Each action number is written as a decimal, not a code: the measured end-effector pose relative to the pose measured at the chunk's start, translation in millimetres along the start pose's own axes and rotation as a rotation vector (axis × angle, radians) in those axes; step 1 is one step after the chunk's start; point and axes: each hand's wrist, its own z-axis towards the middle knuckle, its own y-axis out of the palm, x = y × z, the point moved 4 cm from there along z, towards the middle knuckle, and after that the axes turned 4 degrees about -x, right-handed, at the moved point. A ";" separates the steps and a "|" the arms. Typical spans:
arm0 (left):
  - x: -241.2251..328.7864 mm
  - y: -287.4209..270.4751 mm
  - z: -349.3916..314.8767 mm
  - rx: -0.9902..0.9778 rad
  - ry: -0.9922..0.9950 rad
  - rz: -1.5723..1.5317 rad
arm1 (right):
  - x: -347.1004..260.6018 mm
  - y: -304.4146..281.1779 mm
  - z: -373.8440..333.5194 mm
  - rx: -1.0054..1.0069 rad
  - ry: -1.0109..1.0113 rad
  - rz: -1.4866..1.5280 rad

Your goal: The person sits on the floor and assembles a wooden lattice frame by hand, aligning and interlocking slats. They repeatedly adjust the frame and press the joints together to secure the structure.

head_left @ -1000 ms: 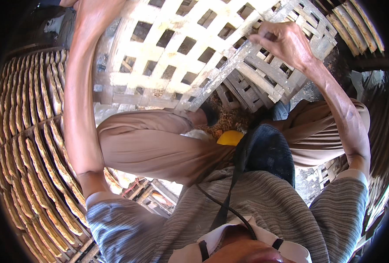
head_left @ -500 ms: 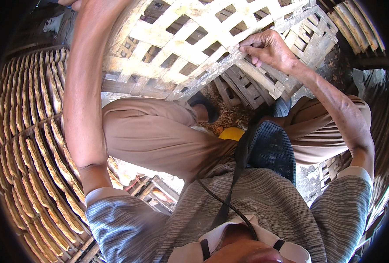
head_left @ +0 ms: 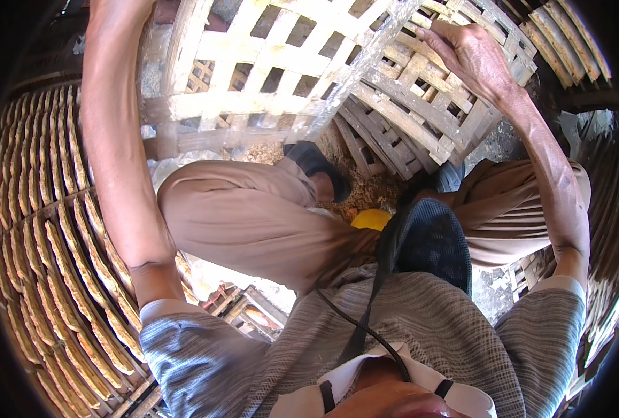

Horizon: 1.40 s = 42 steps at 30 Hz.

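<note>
A pale woven slatted rack (head_left: 240, 104) stands tilted in front of me, its right edge sloping up toward the top. My left forearm (head_left: 118, 125) runs up along its left side; the hand is cut off by the top edge. My right hand (head_left: 473, 59) is over a stack of weathered lattice racks (head_left: 407, 132) at the right, just beside the tilted rack's edge. Its thumb and fingers are loosely bent and apart, with nothing plainly between them.
Long rows of golden-brown strips on racks (head_left: 65, 265) line the left side. More such strips (head_left: 570, 42) show at the upper right. Between my legs lie brown crumbs (head_left: 365, 191) and a yellow round thing (head_left: 370, 219). A dark mesh cap-like thing (head_left: 431, 244) hangs before my chest.
The tilted rack has shifted left, and my left arm has moved left too. My right hand has let go of its edge and moved up and right, over the stacked racks.
</note>
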 end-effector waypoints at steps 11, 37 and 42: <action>-1.2 -7.2 -26.7 0.209 -0.141 -0.230 | -31.3 -42.6 20.2 0.330 -0.035 -0.033; -29.5 -15.8 -37.4 0.221 -0.177 -0.218 | 0.2 -46.2 37.4 0.198 0.006 0.095; -30.9 -6.6 -28.6 0.201 -0.169 -0.295 | -6.2 -42.0 13.3 0.283 -0.107 0.109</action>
